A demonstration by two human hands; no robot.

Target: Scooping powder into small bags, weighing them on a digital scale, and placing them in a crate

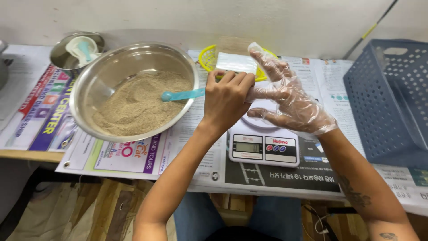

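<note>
My right hand point(290, 105) wears a thin clear plastic glove, with its fingers spread above a white digital kitchen scale point(263, 147). My bare left hand point(227, 98) is closed on the glove at the right hand's thumb side. A teal spoon point(180, 95) lies in a large steel bowl point(89, 85) of tan, sandy powder point(138, 105). Its handle reaches over the rim up to my left hand; I cannot tell whether the hand touches it.
A small steel bowl point(60, 56) with pale scoops sits at the back left. Behind my hands, a yellow basket point(206, 57) holds a silvery packet point(236, 62). A blue perforated crate point(388, 98) stands at the right. Newspaper point(133, 156) covers the table.
</note>
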